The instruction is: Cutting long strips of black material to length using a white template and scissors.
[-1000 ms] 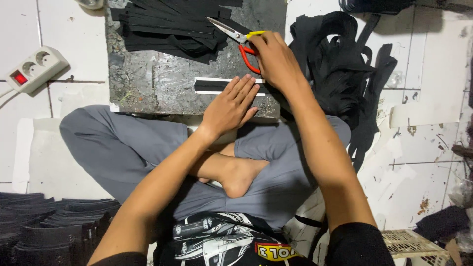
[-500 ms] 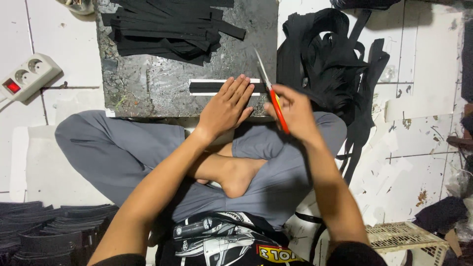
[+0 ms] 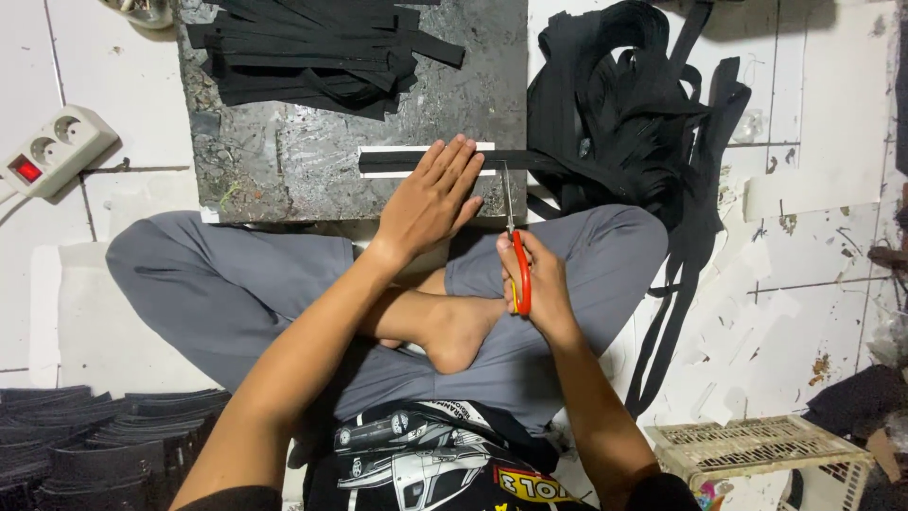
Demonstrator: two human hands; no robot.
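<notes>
My left hand (image 3: pixel 430 201) lies flat, fingers together, pressing a black strap (image 3: pixel 397 162) onto a white strip on a dark stone slab (image 3: pixel 284 151). My right hand (image 3: pixel 534 284) grips red-handled scissors (image 3: pixel 514 241), blades pointing away from me, tips touching the strap just right of my left fingertips. The strap runs on to the right into a big tangled heap of black webbing (image 3: pixel 629 123). Several cut black strap pieces (image 3: pixel 312 57) lie piled at the slab's far end. I sit cross-legged in grey trousers with a bare foot (image 3: pixel 454 331) between my arms.
A white power strip (image 3: pixel 52 151) with a red switch lies at the left on the white tiled floor. Stacks of black pieces (image 3: pixel 95 445) sit at the lower left. A cream plastic basket (image 3: pixel 757 449) stands at the lower right. Paper scraps litter the floor on the right.
My right hand has brought the scissors down from the slab's far side to the near edge, blades now at the strap. My left hand stays flat on the strap.
</notes>
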